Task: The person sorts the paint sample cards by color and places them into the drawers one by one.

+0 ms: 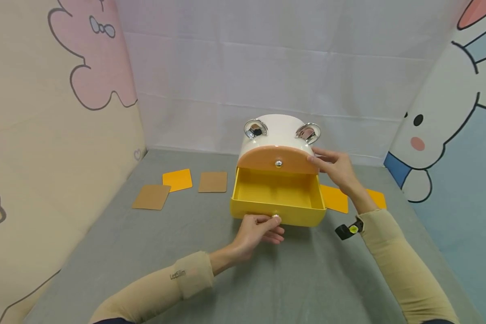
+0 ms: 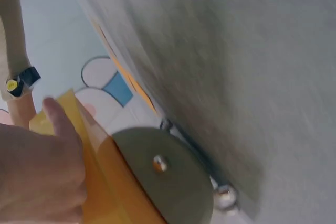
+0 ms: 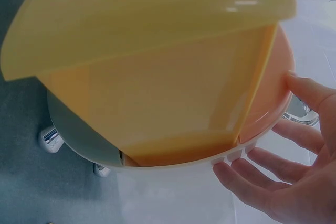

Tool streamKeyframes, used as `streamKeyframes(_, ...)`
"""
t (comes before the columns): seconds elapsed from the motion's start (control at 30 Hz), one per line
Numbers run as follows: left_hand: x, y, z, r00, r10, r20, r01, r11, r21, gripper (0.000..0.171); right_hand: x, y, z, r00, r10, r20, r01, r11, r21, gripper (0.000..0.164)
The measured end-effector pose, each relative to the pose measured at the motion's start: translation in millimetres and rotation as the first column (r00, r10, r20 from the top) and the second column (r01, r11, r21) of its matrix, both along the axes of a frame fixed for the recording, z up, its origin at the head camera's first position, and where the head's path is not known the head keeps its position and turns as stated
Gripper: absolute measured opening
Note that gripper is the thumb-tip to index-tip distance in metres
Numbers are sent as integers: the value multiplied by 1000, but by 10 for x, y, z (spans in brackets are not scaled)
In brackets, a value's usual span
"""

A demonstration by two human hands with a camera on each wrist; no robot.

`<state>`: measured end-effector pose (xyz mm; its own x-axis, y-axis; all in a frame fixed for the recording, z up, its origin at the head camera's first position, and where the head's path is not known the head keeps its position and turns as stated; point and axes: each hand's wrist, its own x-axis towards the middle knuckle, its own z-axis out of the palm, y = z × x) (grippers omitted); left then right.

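- One yellow box-shaped drawer (image 1: 243,208): extended from white domed cabinet (image 1: 281,128) on grey table (image 1: 291,283).
- Round silver knob (image 1: 276,216): pinched by left hand (image 1: 256,233).
- Cabinet side: touched by right hand (image 1: 338,171), fingers spread.
- Beige sleeve (image 1: 196,275): printed "Let…lim".

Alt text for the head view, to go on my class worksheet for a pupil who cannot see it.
A person's left hand pinches the knob of a pulled-out yellow drawer while the right hand touches the side of its white box. Orange cards lie on the grey tabletop on both sides, with brown cards on the left.
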<state>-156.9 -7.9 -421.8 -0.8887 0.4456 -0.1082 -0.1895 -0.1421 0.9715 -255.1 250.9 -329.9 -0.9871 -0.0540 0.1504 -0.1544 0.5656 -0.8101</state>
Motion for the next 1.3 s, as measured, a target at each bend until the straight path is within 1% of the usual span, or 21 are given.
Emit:
streamKeyframes(0.07, -28, -79, -4, 996, -77, -35, 75, 995, -71, 32, -9, 3, 0, 1000, -6, 2, 6, 1000, -8, 60)
streamKeyframes(0.13, -72, -205, 4, 980, -187, -61, 173, 967, -187, 29, -15, 6, -3, 1000, -8, 4, 8, 1000, -14, 60)
streamKeyframes(0.17, -103, -287, 15, 965, -253, -63, 231, 941, -248, 28, -17, 6, -6, 1000, -10, 4, 10, 1000, -17, 60)
streamKeyframes(0.23, -179, -484, 62, 919, -388, -71, 336, 864, -375, 25, -18, 9, -7, 1000, -9, 1, 9, 1000, -15, 59)
streamKeyframes(0.3, -276, -720, 148, 870, -489, -67, 402, 780, -479, 23, -20, 6, -2, 1000, -5, -8, 5, 1000, -17, 58)
streamKeyframes(0.33, -319, -844, 188, 854, -517, -61, 419, 752, -509, 23, -11, 3, -1, 1000, -3, -9, 3, 1000, -14, 58)
streamKeyframes(0.37, -367, -966, 227, 848, -526, -61, 416, 733, -539, 22, -5, 2, -2, 1000, -1, -11, 1, 1000, -9, 58)
streamKeyframes(0.4, -418, -1091, 268, 852, -520, -62, 399, 723, -564, 21, 1, 1, -2, 1000, 1, -13, -1, 1000, -6, 59)
streamKeyframes(0.5, -583, -1461, 376, 902, -425, -82, 291, 735, -613, 23, 9, -9, 4, 1000, 3, -15, -3, 1000, -12, 59)
streamKeyframes(0.6, -751, -1788, 428, 959, -254, -127, 115, 756, -644, 28, 15, -18, 2, 1000, 12, -15, -13, 1000, -14, 59)
streamKeyframes(0.63, -806, -1880, 429, 970, -184, -157, 37, 754, -656, 31, 15, -20, 3, 1000, 16, -14, -16, 1000, -15, 58)
streamKeyframes(0.7, -924, -2038, 383, 970, -42, -239, -135, 725, -675, 37, 13, -13, 1, 1000, 20, -15, -20, 1000, -11, 57)
streamKeyframes(0.73, -985, -2108, 340, 960, 16, -278, -213, 688, -694, 40, 15, -7, 1, 1000, 25, -16, -25, 1000, -11, 57)
streamKeyframes(0.77, -1047, -2167, 288, 948, 58, -313, -277, 634, -722, 44, 17, 5, -2, 1000, 26, -15, -26, 1000, -11, 57)
streamKeyframes(0.83, -1161, -2260, 134, 915, 121, -384, -391, 495, -776, 52, 30, 39, -7, 1000, 18, -11, -18, 1000, -7, 57)
streamKeyframes(0.9, -1250, -2314, -31, 905, 154, -397, -425, 368, -827, 60, 53, 78, -12, 1000, 0, -9, 0, 1000, -6, 57)
streamKeyframes(0.97, -1308, -2343, -183, 910, 173, -377, -412, 269, -871, 67, 84, 119, -21, 1000, -13, -6, 13, 1000, 4, 57)
streamKeyframes(1.03, -1339, -2356, -295, 915, 212, -344, -387, 219, -896, 75, 103, 144, -27, 1000, -18, -8, 18, 1000, 19, 58)
streamKeyframes(1.07, -1348, -2370, -333, 918, 234, -320, -368, 205, -907, 78, 108, 144, -26, 1000, -16, -8, 16, 1000, 24, 58)
streamKeyframes(1.23, -1353, -2528, -438, 916, 275, -292, -341, 151, -928, 84, 69, 62, -4, 1000, -13, 15, 13, 1000, 25, 60)
streamKeyframes(1.3, -1331, -2601, -451, 911, 296, -288, -342, 148, -928, 82, 37, 8, 9, 1000, -10, 27, 10, 1000, 14, 61)
